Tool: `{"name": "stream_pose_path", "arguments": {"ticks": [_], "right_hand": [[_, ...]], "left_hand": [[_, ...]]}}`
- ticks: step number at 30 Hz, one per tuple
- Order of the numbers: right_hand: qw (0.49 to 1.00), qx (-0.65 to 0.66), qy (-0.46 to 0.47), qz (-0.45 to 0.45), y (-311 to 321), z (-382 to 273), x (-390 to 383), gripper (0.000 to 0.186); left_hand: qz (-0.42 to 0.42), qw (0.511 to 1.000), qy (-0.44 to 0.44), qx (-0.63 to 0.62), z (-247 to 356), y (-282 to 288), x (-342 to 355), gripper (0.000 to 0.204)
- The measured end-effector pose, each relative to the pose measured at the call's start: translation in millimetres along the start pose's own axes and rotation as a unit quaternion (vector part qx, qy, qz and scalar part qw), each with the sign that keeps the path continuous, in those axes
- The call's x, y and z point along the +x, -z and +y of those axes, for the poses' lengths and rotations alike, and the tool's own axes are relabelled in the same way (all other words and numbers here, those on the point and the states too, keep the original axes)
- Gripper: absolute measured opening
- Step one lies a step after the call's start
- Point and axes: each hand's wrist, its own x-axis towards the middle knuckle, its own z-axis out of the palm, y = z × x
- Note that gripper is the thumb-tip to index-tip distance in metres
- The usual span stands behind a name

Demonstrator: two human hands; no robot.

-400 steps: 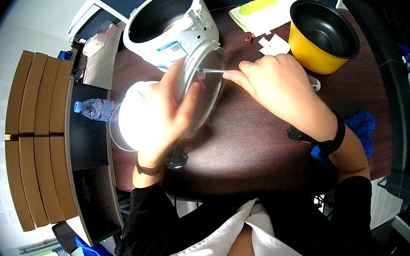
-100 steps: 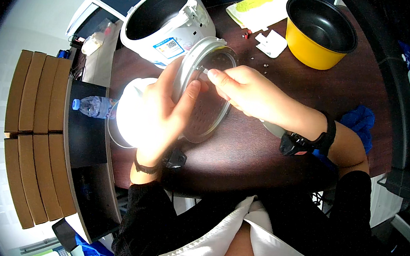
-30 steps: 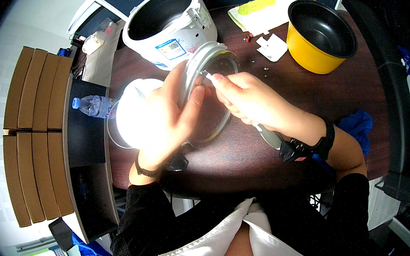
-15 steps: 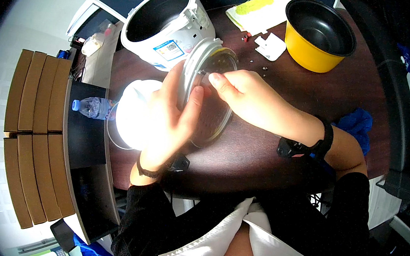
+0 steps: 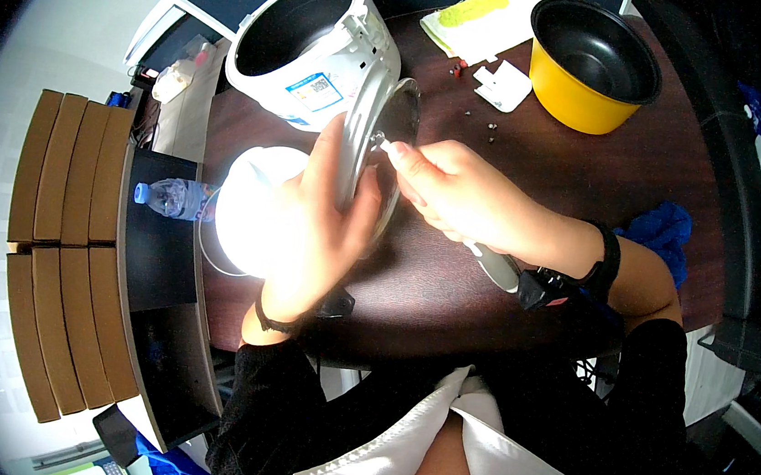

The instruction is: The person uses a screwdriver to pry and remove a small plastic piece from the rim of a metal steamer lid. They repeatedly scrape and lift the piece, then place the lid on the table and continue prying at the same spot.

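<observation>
My left hand holds a round lid on edge, its thumb on one side and its fingers on the other. The lid has a pale rim and a shiny plate. My right hand is closed around a slim, pale spoon-shaped tool. The tool's flat rounded end sticks out below the palm, and its narrow end meets the lid's inner side near a small metal piece. Behind the lid stands a white rice cooker body, open at the top. A glaring white rounded part lies behind my left hand.
A yellow pot with a black inside stands at the back right. Near it lie a white plastic piece, a paper sheet and several small screws. A blue cloth is at right, a plastic bottle at left.
The lid has turned more edge-on. My right hand has shifted slightly down and rotated, so the tool's flat end now shows below it.
</observation>
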Motion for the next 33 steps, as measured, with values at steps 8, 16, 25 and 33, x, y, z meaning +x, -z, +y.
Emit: {"name": "stream_pose_path", "arguments": {"ticks": [8,16,25,33], "right_hand": [[0.989,-0.117,0.062,0.073,1.8,11.4,8.4,0.046],[0.865,-0.394,0.225,0.213,3.6,20.6,10.1,0.036],[0.848,-0.447,0.216,0.183,13.1,11.3,11.4,0.034],[0.977,-0.191,0.05,0.078,12.1,-2.2,7.5,0.039]], "left_hand": [[0.003,0.999,0.005,-0.047,1.8,0.7,1.0,0.046],[0.002,0.997,0.008,-0.074,-1.8,-0.2,4.3,0.045],[-0.111,0.926,0.119,-0.34,-19.1,2.8,8.7,0.039],[-0.084,0.951,0.139,-0.264,-6.3,7.1,10.4,0.043]]}}
